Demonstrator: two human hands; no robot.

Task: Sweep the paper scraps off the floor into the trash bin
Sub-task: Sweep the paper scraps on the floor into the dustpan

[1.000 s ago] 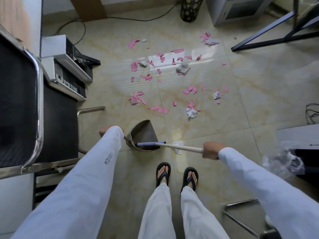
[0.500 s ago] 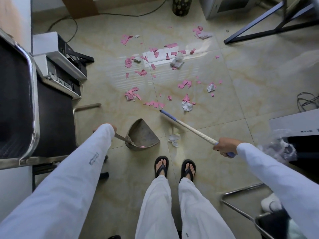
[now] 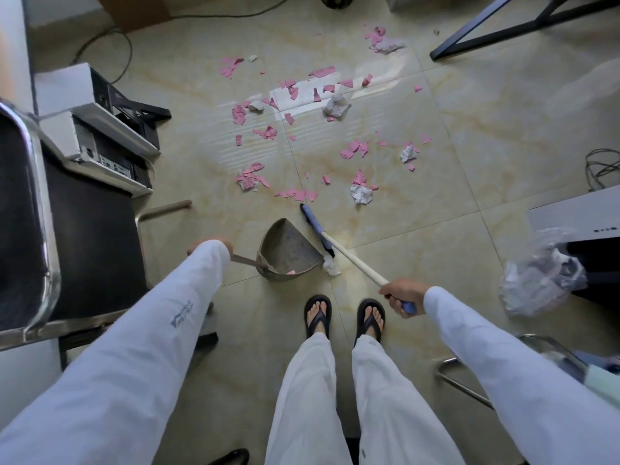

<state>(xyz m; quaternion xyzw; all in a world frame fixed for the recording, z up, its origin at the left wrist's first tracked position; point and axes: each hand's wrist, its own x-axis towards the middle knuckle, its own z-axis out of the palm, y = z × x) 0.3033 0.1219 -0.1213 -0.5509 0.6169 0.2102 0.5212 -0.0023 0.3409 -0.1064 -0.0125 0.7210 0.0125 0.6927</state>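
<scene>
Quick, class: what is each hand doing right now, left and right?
Left hand: mostly hidden by the sleeve, closed on the dustpan handle.
Right hand: closed around the broom handle.

Open tiled floor (image 3: 486, 135) spreads ahead and to the right of the paper scraps (image 3: 295, 193). The left side is hemmed in by a black chair (image 3: 50, 229) and stacked equipment boxes (image 3: 100, 129). A dark table frame (image 3: 503, 25) crosses the far right, with cables (image 3: 600, 169) near the right edge.
</scene>
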